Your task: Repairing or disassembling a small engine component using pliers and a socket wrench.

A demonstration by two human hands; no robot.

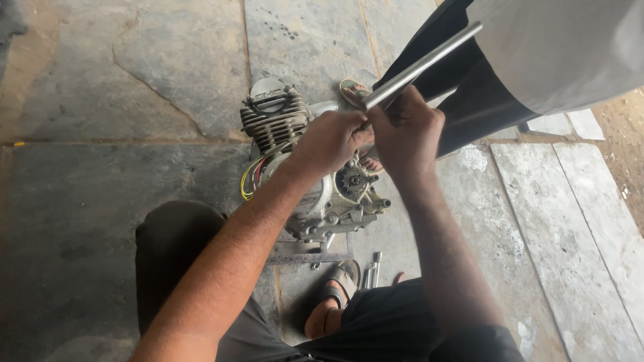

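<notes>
Head view shows a small grey metal motorcycle engine (315,181) with a finned cylinder, standing on the stone floor (100,87) between the person's knees. It is the landmark for all the rest. Its side cover is off, because a small toothed sprocket (351,179) and bare casing show on the side facing right. Yellow, green and red wires (249,179) hang loose at the left of the engine.

A long round steel bar (422,66) rises from the top of the engine toward the upper right. Both hands meet at its lower end. The right hand (406,131) is closed fully around the bar, fingers wrapped tight. The left hand (329,142) is also curled shut and touches the same lower end, just above the engine; what it pinches there I cannot tell.

I judge the work is in the middle: the engine is partly opened, but most bolts and the cylinder remain in place.

A socket tool (373,268) lies below the engine, beside a sandalled foot (330,302). Another person in dark trousers (456,87) stands behind the engine.
</notes>
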